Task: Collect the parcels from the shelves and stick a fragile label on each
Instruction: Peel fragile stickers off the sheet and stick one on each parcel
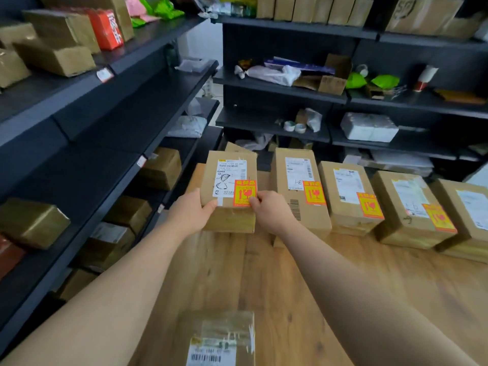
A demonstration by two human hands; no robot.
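A brown cardboard parcel (pixel 229 165) with a white shipping label stands at the far left of the wooden table (pixel 277 281). An orange fragile label (pixel 244 192) is stuck at its near right corner. My left hand (pixel 191 210) grips the parcel's near left corner, thumb on top. My right hand (pixel 269 207) holds the near right corner, its thumb pressing on the fragile label's lower edge. To the right, several more parcels (pixel 346 191) stand in a row, each with an orange fragile label. Another parcel (pixel 219 339) with a barcode label lies at the table's near edge.
Dark shelving (pixel 87 143) runs along the left, loaded with brown boxes and a red box (pixel 107 29). More dark shelves (pixel 290 91) at the back hold bags, tape rolls (pixel 294 126), white packets and cardboard boxes.
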